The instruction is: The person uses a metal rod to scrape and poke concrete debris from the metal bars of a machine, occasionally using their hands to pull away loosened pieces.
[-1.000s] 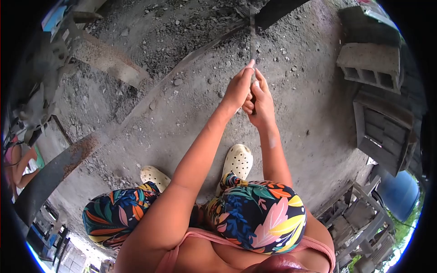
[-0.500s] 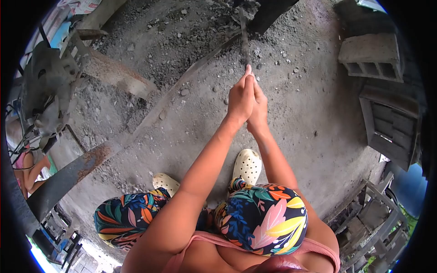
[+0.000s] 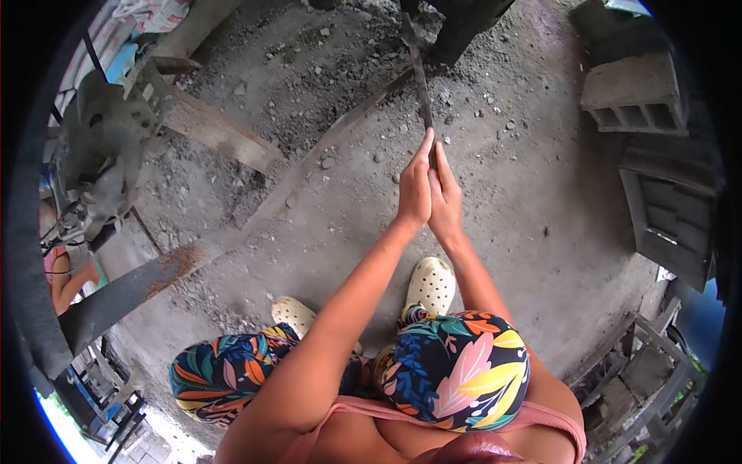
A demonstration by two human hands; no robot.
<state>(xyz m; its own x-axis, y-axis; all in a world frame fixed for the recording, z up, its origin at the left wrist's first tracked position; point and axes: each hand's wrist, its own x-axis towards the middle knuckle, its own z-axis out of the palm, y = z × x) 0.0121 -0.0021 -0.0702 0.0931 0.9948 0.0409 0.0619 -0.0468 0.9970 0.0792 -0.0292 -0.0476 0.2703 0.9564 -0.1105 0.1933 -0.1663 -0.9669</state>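
Observation:
A long, thin, dark bar (image 3: 420, 81) runs from my hands up to the top of the head view; its far end lies beside a dark upright post (image 3: 464, 35), and I cannot make out what kind of tool it is. My left hand (image 3: 415, 189) presses against one side of the bar's near end. On the other side is my right hand (image 3: 446, 193), palm toward the left, so the bar is clasped between them. The fingers point forward along it, fairly straight. Both arms stretch out between my knees, above the dusty floor (image 3: 495, 201).
A flat metal strip (image 3: 270, 205) crosses the floor diagonally, with a rusty beam (image 3: 220, 131) beside it. Loose gravel (image 3: 297, 89) lies beyond. Concrete hollow blocks (image 3: 634, 93) stand at right. Another person's arm (image 3: 69, 286) shows at far left. My light clogs (image 3: 430, 286) rest on the floor.
Both hands have come back slightly toward me with the bar, and more of its shaft shows. Their fingers are straighter than before. The whole view has shifted a little.

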